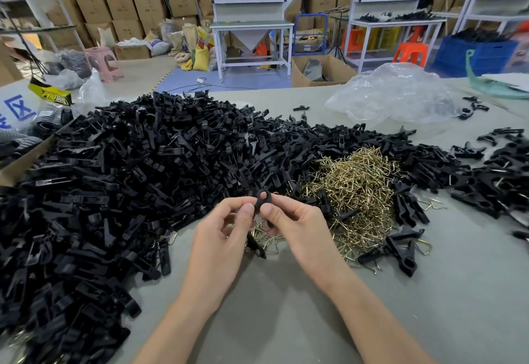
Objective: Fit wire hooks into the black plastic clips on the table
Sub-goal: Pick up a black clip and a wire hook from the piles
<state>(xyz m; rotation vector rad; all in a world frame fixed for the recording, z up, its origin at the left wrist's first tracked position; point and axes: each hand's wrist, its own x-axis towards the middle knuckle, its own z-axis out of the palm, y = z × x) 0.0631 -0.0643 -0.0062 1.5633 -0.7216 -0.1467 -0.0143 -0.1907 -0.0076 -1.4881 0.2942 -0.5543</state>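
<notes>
My left hand point(226, 237) and my right hand point(297, 226) meet above the table's middle, and both pinch one black plastic clip point(261, 200) between thumb and fingers. The clip's ring end points up; its lower part is hidden behind my fingers. I cannot tell whether a wire hook sits in it. A heap of brass-coloured wire hooks point(355, 189) lies just right of my hands. A huge pile of loose black clips point(128, 177) covers the table's left and far side.
Clips with hooks fitted point(400, 249) lie to the right, with more black clips point(492, 180) at the far right. A crumpled clear plastic bag point(395, 94) sits at the back right. The grey table point(286, 320) shows bare around my forearms. A cardboard box edge point(25, 160) is at left.
</notes>
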